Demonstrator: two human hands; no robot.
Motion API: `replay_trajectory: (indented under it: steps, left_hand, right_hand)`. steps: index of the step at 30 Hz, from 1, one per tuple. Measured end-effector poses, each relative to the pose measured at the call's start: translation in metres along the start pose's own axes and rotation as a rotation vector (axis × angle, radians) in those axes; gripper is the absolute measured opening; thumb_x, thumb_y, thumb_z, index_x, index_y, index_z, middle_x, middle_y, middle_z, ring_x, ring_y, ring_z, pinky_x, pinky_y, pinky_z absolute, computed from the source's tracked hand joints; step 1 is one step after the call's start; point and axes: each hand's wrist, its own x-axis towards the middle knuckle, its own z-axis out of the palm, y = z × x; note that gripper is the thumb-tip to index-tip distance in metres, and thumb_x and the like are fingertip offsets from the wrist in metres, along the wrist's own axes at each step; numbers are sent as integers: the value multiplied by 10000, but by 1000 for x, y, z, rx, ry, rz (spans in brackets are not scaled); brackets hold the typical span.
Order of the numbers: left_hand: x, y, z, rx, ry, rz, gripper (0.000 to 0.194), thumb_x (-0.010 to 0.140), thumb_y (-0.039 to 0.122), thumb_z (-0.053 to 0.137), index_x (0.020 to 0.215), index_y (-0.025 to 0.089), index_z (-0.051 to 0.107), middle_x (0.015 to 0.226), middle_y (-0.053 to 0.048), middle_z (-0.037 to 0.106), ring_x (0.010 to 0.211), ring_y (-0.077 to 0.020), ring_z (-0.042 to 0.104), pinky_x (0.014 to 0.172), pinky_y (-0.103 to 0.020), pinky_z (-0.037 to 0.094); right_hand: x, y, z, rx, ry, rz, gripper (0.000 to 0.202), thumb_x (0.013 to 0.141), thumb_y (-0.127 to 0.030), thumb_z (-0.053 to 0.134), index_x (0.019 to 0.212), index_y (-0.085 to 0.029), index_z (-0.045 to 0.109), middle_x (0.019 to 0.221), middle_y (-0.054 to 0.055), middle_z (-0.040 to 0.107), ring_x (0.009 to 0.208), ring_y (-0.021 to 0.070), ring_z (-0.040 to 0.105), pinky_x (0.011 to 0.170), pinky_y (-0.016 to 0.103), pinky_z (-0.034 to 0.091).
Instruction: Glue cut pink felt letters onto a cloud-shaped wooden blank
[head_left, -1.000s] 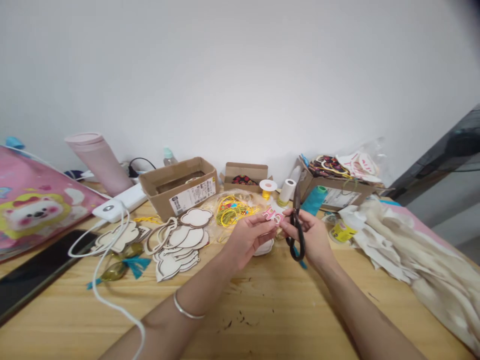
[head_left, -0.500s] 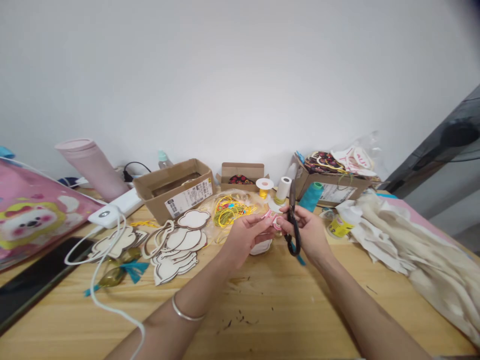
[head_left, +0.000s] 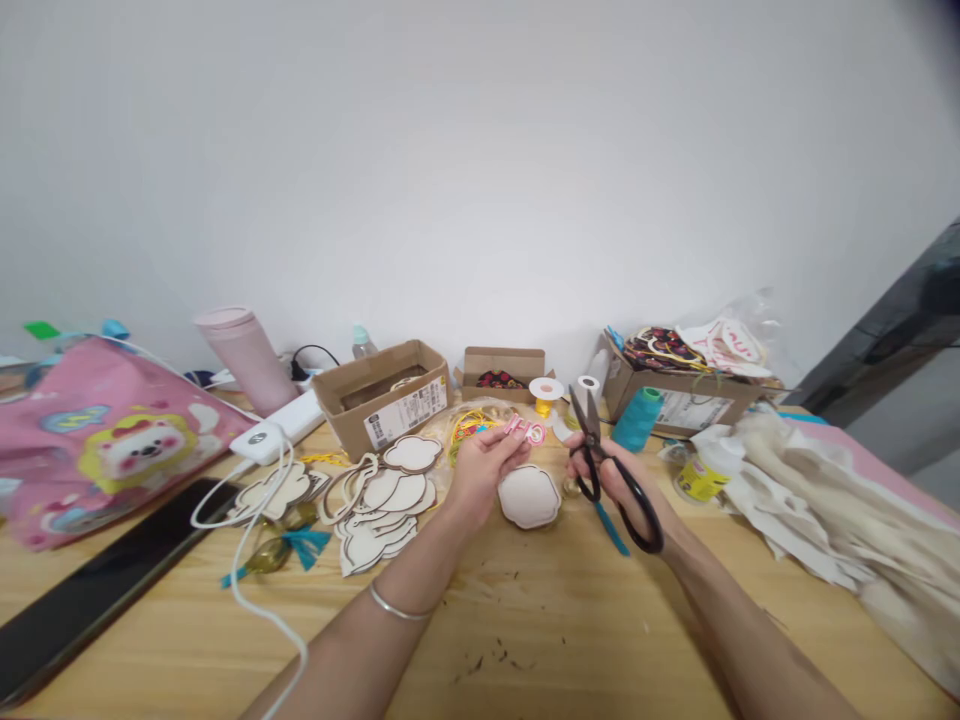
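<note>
Between its fingertips my left hand (head_left: 484,470) pinches a small pink-and-white cut-out (head_left: 527,430) with lettering. My right hand (head_left: 619,485) holds black scissors (head_left: 636,505), their blades pointing up and slightly parted, to the right of the cut-out and apart from it. A padded off-white scalloped piece (head_left: 529,496) lies on the table between my hands. A teal strip (head_left: 613,530) lies beneath the scissors.
Scalloped cut-outs (head_left: 379,530) are piled at left beside a cardboard box (head_left: 382,395). Behind my hands stand a yellow thread spool (head_left: 545,395) and a teal thread cone (head_left: 637,420). Cream fabric (head_left: 832,510) and a glue bottle (head_left: 709,467) are at right.
My right hand has moved away from the cut-out and the scissors have turned, their blades now apart. My left hand keeps the cut-out. The padded piece shows fully, and the view has shifted.
</note>
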Motion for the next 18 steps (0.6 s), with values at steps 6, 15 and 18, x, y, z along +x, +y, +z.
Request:
replay_trajectory:
  steps: [6, 15, 18]
  left_hand:
    - [-1, 6, 1, 15, -91, 39, 173, 599, 227, 755, 721, 122, 691, 757, -40, 694, 710, -94, 618, 757, -207, 489]
    - [2, 3, -3, 10, -118, 40, 175, 619, 233, 741, 733, 117, 676, 754, -29, 676, 699, -93, 603, 738, -222, 494]
    - [3, 2, -3, 12, -137, 45, 167, 631, 232, 731, 744, 122, 677, 766, -29, 677, 696, -89, 600, 738, -218, 487]
  right_hand:
    - [0, 4, -3, -319, -202, 171, 336, 758, -481, 524, 715, -157, 604, 571, -29, 419, 523, 94, 361, 460, 205, 283]
    - [-2, 3, -5, -355, -196, 221, 346, 750, -473, 525, 621, -157, 583, 518, -49, 322, 485, 75, 264, 423, 202, 185]
    - [-3, 1, -6, -337, -228, 234, 373, 749, -491, 512, 574, -164, 551, 511, -54, 288, 475, 73, 244, 421, 206, 170]
